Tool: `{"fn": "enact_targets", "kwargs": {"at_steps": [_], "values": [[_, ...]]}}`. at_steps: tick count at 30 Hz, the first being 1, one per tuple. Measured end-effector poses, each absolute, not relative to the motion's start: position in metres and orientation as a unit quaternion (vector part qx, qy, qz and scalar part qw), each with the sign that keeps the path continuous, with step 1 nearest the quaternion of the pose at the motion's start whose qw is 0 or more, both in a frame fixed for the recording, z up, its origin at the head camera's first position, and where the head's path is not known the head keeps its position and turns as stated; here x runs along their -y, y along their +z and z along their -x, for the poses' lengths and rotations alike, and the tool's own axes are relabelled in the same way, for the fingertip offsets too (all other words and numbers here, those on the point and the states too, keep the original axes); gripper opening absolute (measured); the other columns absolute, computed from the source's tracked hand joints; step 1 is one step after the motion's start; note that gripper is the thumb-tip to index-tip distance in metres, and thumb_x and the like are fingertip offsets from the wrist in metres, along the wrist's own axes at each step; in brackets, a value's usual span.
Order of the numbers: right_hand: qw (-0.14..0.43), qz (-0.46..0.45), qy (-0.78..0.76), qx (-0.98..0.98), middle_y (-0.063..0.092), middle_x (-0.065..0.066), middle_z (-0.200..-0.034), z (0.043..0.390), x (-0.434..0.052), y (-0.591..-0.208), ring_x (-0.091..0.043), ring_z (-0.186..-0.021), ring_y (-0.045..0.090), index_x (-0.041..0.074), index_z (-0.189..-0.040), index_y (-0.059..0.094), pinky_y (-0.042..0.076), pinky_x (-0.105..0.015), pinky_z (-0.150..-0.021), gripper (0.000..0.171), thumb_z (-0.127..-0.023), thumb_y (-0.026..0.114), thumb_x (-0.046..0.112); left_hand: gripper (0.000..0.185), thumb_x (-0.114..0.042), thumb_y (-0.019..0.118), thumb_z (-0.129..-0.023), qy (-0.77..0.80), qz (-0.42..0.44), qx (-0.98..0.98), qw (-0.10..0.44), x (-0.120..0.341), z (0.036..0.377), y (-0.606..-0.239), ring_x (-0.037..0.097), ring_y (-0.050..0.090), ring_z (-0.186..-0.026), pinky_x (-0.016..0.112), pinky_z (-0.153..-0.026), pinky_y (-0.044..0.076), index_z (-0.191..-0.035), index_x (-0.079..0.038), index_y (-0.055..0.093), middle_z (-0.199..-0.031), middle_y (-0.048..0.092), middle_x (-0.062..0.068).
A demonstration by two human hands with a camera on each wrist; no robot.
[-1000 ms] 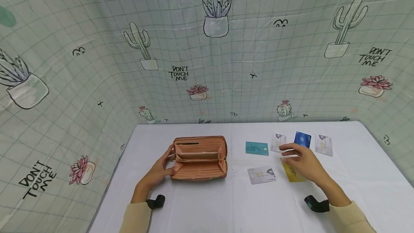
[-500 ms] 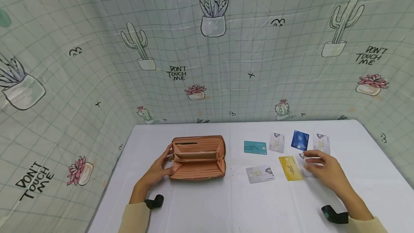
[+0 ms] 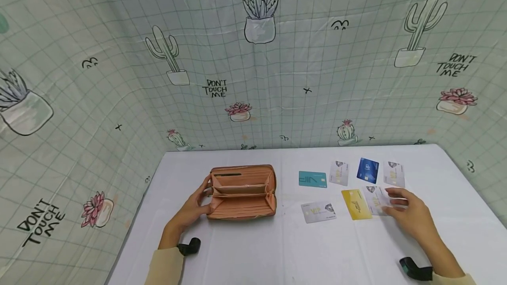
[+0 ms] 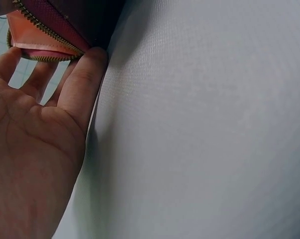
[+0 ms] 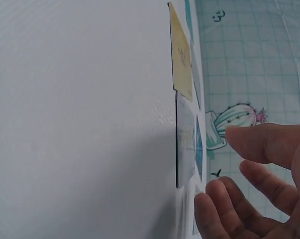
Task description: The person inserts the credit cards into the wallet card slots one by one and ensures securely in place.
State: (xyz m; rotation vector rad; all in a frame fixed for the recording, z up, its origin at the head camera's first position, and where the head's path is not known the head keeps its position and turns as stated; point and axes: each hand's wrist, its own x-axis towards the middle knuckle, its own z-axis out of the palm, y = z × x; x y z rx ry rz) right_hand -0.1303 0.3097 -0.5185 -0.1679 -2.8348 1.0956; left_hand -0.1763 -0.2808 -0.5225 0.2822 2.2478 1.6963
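My left hand (image 3: 192, 209) has relaxed fingers pressed on the open pink zip wallet's (image 3: 242, 191) left edge, mostly to keep it from sliding. My right hand (image 3: 412, 215) hangs loose, holding nothing, fingertips just over the silver card (image 3: 376, 199) beside the yellow card (image 3: 356, 204).

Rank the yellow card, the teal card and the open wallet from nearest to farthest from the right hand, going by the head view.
1. Yellow card: just left of the right hand, in the near row.
2. Teal card: farther left, in the back row.
3. Wallet: far left, lying open, with the left hand at its edge.
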Motion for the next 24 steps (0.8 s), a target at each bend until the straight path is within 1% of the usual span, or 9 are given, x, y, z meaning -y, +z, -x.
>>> {"fn": "enact_targets", "kwargs": {"at_steps": [3, 7, 11, 14, 17, 21, 24], "values": [[0.05, 0.072, 0.355, 0.931, 0.056, -0.044, -0.13, 0.1284, -0.3127, -0.52, -0.06, -0.112, 0.061, -0.015, -0.137, 0.055, 0.053, -0.067, -0.09, 0.056, -0.088, 0.077, 0.001, 0.105, -0.003, 0.074, -0.093, 0.595, -0.101, -0.782, 0.157, 0.2806, 0.1756, -0.5214, 0.045, 0.026, -0.153, 0.062, -0.121, 0.022, -0.173, -0.019, 0.007, -0.166, 0.025, 0.026], [0.048, 0.087, 0.35, 0.931, 0.054, -0.045, -0.13, 0.1269, -0.3156, -0.5216, -0.061, -0.112, 0.059, -0.016, -0.137, 0.053, 0.052, -0.069, -0.091, 0.058, -0.087, 0.078, 0.002, 0.104, -0.005, 0.075, -0.095, 0.594, -0.102, -0.782, 0.158, 0.2799, 0.1744, -0.5195, 0.046, 0.025, -0.154, 0.064, -0.121, 0.021, -0.173, -0.018, 0.007, -0.167, 0.024, 0.026], [0.042, 0.099, 0.35, 0.931, 0.053, -0.045, -0.129, 0.127, -0.316, -0.5221, -0.061, -0.114, 0.058, -0.016, -0.137, 0.052, 0.051, -0.068, -0.092, 0.059, -0.088, 0.078, 0.003, 0.105, -0.003, 0.074, -0.094, 0.587, -0.097, -0.789, 0.156, 0.2795, 0.1738, -0.5191, 0.046, 0.026, -0.153, 0.063, -0.12, 0.023, -0.173, -0.019, 0.007, -0.168, 0.024, 0.026], [0.024, 0.107, 0.35, 0.93, 0.052, -0.045, -0.131, 0.1276, -0.316, -0.5224, -0.062, -0.116, 0.056, -0.016, -0.139, 0.05, 0.051, -0.069, -0.093, 0.062, -0.088, 0.078, 0.004, 0.105, -0.003, 0.073, -0.093, 0.581, -0.093, -0.793, 0.155, 0.2793, 0.1735, -0.5191, 0.046, 0.027, -0.153, 0.061, -0.119, 0.024, -0.173, -0.019, 0.007, -0.168, 0.024, 0.025], [0.008, 0.113, 0.35, 0.93, 0.05, -0.045, -0.133, 0.1281, -0.3156, -0.5231, -0.063, -0.119, 0.053, -0.017, -0.141, 0.047, 0.05, -0.069, -0.096, 0.065, -0.089, 0.078, 0.006, 0.104, -0.004, 0.074, -0.095, 0.582, -0.097, -0.792, 0.156, 0.2793, 0.1733, -0.5189, 0.046, 0.027, -0.153, 0.06, -0.118, 0.027, -0.173, -0.019, 0.006, -0.168, 0.024, 0.025], [0.005, 0.115, 0.35, 0.93, 0.049, -0.045, -0.133, 0.1286, -0.3137, -0.5242, -0.062, -0.119, 0.052, -0.018, -0.142, 0.045, 0.048, -0.07, -0.097, 0.066, -0.09, 0.078, 0.007, 0.104, -0.004, 0.074, -0.095, 0.585, -0.1, -0.789, 0.155, 0.2796, 0.1736, -0.5197, 0.046, 0.026, -0.153, 0.06, -0.117, 0.028, -0.173, -0.019, 0.006, -0.169, 0.022, 0.025], [0.003, 0.108, 0.347, 0.931, 0.048, -0.045, -0.131, 0.1296, -0.3107, -0.525, -0.061, -0.118, 0.051, -0.019, -0.142, 0.042, 0.046, -0.07, -0.097, 0.07, -0.091, 0.078, 0.01, 0.106, -0.004, 0.074, -0.093, 0.586, -0.1, -0.789, 0.153, 0.28, 0.1739, -0.5205, 0.046, 0.027, -0.153, 0.06, -0.118, 0.027, -0.173, -0.019, 0.006, -0.169, 0.023, 0.025]]}}
